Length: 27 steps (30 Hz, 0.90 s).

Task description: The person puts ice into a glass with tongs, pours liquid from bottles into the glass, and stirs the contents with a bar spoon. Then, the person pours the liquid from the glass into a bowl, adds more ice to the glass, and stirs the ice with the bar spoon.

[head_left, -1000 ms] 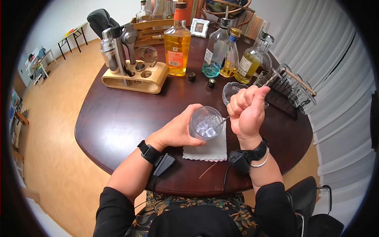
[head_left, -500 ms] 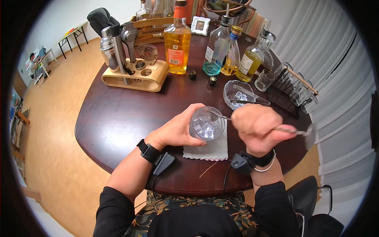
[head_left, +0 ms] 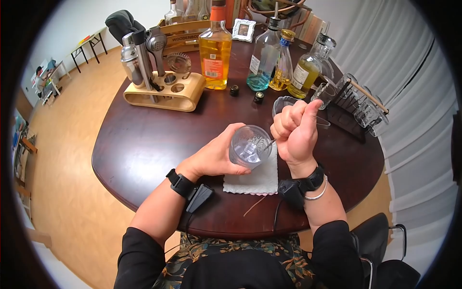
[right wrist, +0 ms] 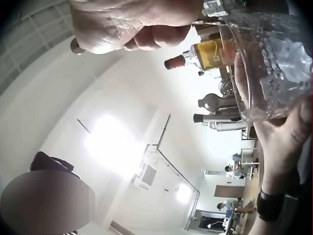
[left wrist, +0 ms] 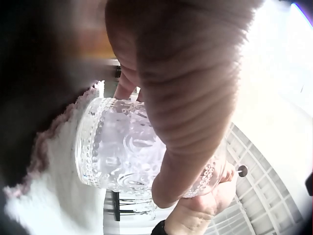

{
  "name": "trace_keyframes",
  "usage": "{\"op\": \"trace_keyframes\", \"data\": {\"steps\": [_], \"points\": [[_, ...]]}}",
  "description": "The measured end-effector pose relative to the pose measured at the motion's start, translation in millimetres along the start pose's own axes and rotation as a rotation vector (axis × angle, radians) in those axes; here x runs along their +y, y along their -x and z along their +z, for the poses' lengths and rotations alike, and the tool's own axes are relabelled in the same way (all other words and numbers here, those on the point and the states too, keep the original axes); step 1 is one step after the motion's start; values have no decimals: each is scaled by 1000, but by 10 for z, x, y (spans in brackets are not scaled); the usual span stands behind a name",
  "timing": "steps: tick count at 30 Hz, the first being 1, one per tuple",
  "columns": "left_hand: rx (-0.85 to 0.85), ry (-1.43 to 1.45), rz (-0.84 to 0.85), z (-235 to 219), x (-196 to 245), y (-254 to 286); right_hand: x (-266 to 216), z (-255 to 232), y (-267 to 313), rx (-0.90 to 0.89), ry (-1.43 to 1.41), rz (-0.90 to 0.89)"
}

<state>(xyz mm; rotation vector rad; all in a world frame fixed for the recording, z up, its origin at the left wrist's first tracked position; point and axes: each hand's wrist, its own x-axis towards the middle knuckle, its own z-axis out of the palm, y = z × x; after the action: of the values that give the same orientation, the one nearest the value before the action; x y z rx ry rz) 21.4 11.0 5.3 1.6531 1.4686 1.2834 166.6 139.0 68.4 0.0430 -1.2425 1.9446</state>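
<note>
My left hand [head_left: 214, 155] grips an embossed clear glass [left wrist: 122, 147] by its side, thumb toward me and fingers on the far side. Ice cubes [head_left: 248, 152] and clear liquid show inside it. The glass stands over a white folded cloth [head_left: 250, 184]. My right hand [head_left: 297, 132], at the glass's right, holds a thin metal bar spoon with curled fingers, thumb pointing up. The spoon's stem [head_left: 270, 144] slants over the rim into the glass; its lower end is hard to make out among the ice. The spoon's round top end [left wrist: 242, 171] shows in the left wrist view.
Behind the right hand is a partly hidden glass bowl [head_left: 277, 105]. Farther back stand an amber bottle [head_left: 214, 53], several other bottles and two black caps. A wooden bar-tool stand [head_left: 195, 96] is at back left, a rack of glasses [head_left: 346, 118] at right.
The right hand swung right and tilted over with the spoon half a second ago, then came back upright beside the glass. The left hand keeps its grip on the glass, which has barely shifted.
</note>
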Motion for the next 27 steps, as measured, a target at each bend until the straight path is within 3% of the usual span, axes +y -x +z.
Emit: {"op": "trace_keyframes", "data": {"steps": [4, 8, 13, 17, 21, 22, 25, 27], "points": [[5, 17, 20, 8, -45, -12, -83, 39, -1, 113, -108, -24], [4, 61, 27, 9, 11, -8, -197, 101, 43, 29, -110, -121], [-6, 16, 32, 0, 33, 2, -324, 117, 123, -260, -153, -331], [-18, 25, 23, 1, -14, -1, -356, 59, 152, -562, 155, -508], [-4, 55, 37, 3, -82, -7, -261, 78, 57, -868, 389, -459], [-4, 42, 33, 3, -81, -6, -262, 58, 42, -882, 437, -403], [-7, 14, 20, -6, -48, -5, -136, -6, 72, -658, 268, -223], [-11, 13, 3, -6, -28, -4, -106, 19, 88, -552, 302, -279]]}}
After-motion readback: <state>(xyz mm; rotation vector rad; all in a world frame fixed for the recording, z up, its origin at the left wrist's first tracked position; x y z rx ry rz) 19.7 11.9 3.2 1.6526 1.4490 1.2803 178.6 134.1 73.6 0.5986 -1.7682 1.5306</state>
